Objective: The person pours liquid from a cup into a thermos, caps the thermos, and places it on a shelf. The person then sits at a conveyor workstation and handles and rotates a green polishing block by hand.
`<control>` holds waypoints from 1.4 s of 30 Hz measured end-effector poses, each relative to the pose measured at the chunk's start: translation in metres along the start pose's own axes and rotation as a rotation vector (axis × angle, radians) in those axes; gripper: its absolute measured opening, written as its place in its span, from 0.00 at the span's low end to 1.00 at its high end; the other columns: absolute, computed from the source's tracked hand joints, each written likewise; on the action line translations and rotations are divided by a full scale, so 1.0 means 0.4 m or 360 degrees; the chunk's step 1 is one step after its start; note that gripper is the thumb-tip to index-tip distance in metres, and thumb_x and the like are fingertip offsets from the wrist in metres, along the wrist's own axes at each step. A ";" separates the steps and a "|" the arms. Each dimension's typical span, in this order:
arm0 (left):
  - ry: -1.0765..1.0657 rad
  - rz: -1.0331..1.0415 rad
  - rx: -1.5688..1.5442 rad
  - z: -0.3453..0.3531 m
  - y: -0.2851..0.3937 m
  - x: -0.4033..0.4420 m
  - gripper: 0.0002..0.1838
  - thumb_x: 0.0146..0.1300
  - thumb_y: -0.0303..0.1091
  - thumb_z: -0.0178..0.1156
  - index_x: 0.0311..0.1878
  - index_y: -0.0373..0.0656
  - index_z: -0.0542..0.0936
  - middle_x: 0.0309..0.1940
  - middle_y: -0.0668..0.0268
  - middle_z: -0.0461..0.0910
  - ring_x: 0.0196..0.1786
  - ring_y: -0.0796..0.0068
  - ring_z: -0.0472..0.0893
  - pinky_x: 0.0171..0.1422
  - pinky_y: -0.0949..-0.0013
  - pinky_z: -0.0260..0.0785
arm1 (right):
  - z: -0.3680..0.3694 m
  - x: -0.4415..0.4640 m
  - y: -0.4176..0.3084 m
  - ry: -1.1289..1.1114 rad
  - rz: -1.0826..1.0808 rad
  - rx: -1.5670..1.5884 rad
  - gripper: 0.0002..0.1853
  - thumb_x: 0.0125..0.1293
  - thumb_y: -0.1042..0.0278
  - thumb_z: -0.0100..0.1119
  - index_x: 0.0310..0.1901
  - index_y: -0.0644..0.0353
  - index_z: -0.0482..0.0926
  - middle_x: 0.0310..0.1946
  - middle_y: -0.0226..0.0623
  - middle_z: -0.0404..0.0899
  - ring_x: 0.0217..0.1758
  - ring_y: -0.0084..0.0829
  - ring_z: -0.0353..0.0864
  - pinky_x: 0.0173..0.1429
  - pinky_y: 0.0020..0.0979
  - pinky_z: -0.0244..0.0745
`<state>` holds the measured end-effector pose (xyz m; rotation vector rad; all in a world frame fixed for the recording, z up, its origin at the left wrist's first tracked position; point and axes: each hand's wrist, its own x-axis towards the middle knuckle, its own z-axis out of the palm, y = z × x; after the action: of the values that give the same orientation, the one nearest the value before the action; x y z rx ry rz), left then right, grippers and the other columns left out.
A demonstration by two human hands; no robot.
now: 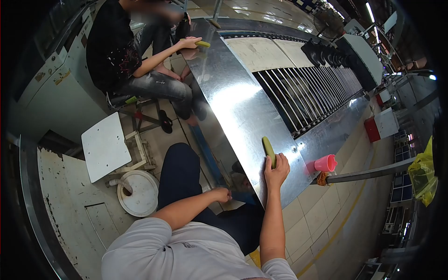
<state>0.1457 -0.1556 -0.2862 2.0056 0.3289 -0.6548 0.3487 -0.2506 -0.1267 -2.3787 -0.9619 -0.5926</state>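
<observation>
On the near end of the shiny metal table (240, 116), my right hand (278, 171) is wrapped around a long, narrow yellow-green object (268, 147) with a rounded end. It lies along the tabletop, its far part sticking out past my fingers; I cannot tell its exact kind. My left hand (221, 194) is lower, over my lap and beside the table's edge, with curled fingers and nothing showing in them. A pink plastic cup (325, 163) stands to the right of my right hand.
Across the table's far end sits a co-worker, whose hand (189, 43) holds a similar yellow-green piece (202, 44). A roller conveyor (308, 95) runs along the right, carrying dark items (322, 55). At left are a white stool (107, 147) and a round lidded bucket (137, 196).
</observation>
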 end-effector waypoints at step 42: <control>0.0067 0.0066 -0.0004 0.036 -0.032 0.040 0.18 0.72 0.47 0.64 0.57 0.51 0.90 0.55 0.57 0.89 0.62 0.51 0.85 0.65 0.51 0.76 | 0.004 0.002 0.000 0.0032 -0.0039 -0.0035 0.18 0.68 0.59 0.71 0.50 0.64 0.85 0.56 0.49 0.84 0.65 0.50 0.80 0.71 0.50 0.69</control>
<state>0.1480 -0.1621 -0.3103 2.0205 0.3122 -0.5863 0.3494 -0.2493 -0.1276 -2.3787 -0.9820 -0.6379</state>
